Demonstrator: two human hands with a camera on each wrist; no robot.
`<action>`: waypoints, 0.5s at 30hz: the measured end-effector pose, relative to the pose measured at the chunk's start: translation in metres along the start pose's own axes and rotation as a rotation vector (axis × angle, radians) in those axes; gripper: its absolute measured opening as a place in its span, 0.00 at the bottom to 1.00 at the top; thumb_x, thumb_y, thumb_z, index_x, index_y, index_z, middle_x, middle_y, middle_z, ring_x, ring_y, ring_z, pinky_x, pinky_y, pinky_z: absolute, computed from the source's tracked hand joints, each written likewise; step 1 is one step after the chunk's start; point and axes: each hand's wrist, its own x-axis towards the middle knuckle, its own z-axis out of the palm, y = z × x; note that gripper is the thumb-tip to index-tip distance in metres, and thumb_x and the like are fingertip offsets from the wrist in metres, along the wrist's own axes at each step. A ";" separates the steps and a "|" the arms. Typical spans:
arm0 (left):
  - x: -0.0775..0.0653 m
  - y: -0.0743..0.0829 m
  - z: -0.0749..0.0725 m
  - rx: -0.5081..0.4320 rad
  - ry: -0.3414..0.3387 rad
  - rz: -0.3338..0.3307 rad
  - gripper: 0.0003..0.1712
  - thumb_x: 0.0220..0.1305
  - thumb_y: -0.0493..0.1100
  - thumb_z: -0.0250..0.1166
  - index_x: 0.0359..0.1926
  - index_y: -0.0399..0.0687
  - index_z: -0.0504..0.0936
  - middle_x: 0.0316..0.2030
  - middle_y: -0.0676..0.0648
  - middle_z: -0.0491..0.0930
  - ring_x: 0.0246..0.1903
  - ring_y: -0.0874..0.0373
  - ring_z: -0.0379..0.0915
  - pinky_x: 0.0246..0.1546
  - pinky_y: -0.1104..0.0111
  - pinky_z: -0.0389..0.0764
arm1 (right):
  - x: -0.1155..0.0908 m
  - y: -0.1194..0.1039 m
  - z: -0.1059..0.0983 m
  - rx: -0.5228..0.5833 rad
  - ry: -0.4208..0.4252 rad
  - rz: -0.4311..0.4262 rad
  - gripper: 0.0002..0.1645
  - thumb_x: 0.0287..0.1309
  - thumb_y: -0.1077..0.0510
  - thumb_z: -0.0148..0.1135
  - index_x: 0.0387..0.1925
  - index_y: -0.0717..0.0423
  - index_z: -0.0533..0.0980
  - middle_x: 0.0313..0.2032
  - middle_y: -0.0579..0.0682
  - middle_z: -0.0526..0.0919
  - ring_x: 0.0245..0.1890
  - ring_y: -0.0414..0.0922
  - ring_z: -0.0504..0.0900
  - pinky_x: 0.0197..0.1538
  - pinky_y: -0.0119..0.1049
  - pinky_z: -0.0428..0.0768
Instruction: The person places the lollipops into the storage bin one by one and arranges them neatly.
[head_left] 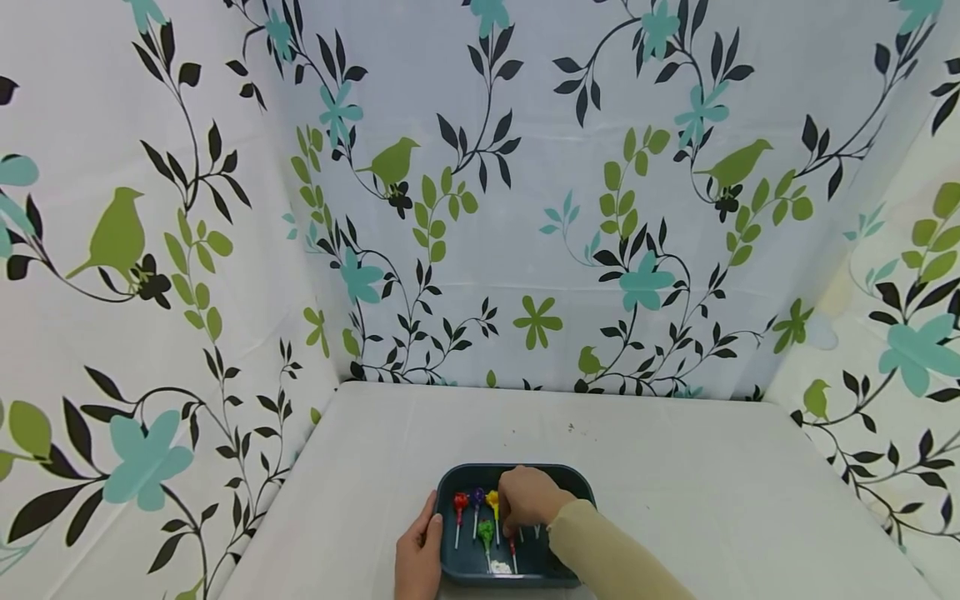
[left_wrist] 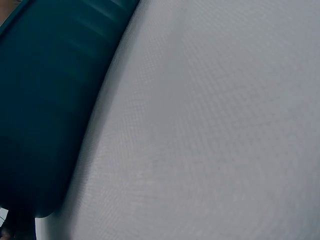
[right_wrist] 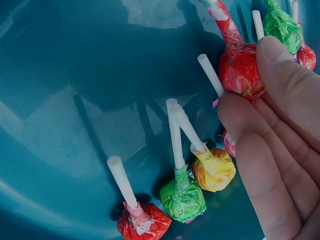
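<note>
My left hand (head_left: 420,554) holds the left edge of a dark blue-green tray (head_left: 517,579), its thumb and fingers at the rim. The tray's outer side (left_wrist: 55,100) fills the left of the left wrist view. Over the tray, my right hand (head_left: 528,497) pinches a red-wrapped lollipop (right_wrist: 241,70) by its round head between thumb and fingers, the stick end pointing away from the palm. Several other lollipops lie in the tray: a purple one (head_left: 477,497), a yellow one (head_left: 492,498), a green one (head_left: 486,531) and a red one (head_left: 461,502) among them.
The tray stands on a white-covered table (head_left: 375,467) near its front edge. A patterned cloth (head_left: 525,208) with birds and leaves hangs behind and along both sides. In the right wrist view, more lollipops, such as a green one (right_wrist: 282,30), lie beside the right thumb.
</note>
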 end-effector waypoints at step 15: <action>0.000 -0.001 0.003 0.026 0.015 0.005 0.24 0.78 0.40 0.54 0.71 0.42 0.73 0.69 0.38 0.72 0.71 0.39 0.67 0.69 0.46 0.71 | -0.016 0.020 -0.022 0.104 0.078 -0.004 0.07 0.49 0.53 0.81 0.27 0.50 0.89 0.25 0.39 0.86 0.24 0.35 0.76 0.32 0.30 0.83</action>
